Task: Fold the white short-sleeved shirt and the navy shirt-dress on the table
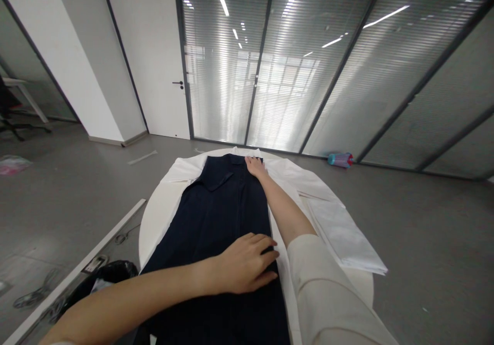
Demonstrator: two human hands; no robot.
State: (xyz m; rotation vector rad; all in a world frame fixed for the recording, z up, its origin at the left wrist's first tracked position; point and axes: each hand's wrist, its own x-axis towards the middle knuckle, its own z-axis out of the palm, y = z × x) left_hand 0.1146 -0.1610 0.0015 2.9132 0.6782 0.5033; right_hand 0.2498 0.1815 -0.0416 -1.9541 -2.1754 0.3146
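Observation:
A dark navy garment [216, 216], perhaps trousers, lies lengthwise over a white cloth [185, 170] on a round white table [158, 221]. My left hand [247, 263] rests on the garment's middle, its fingers apart and slightly bent at the right edge. Farther away, my right hand [256, 166] lies on the upper right corner of the same garment with fingers stretched out. A fold or loose strip crosses the garment near its top left. Neither hand visibly grasps fabric.
White folded fabric [349, 231] hangs over the table's right side. A black-lined bin [116, 270] stands at lower left, by a long white bar [96, 249] and cables on the floor. A blue and red bundle [340, 160] lies by the glass partition [285, 77].

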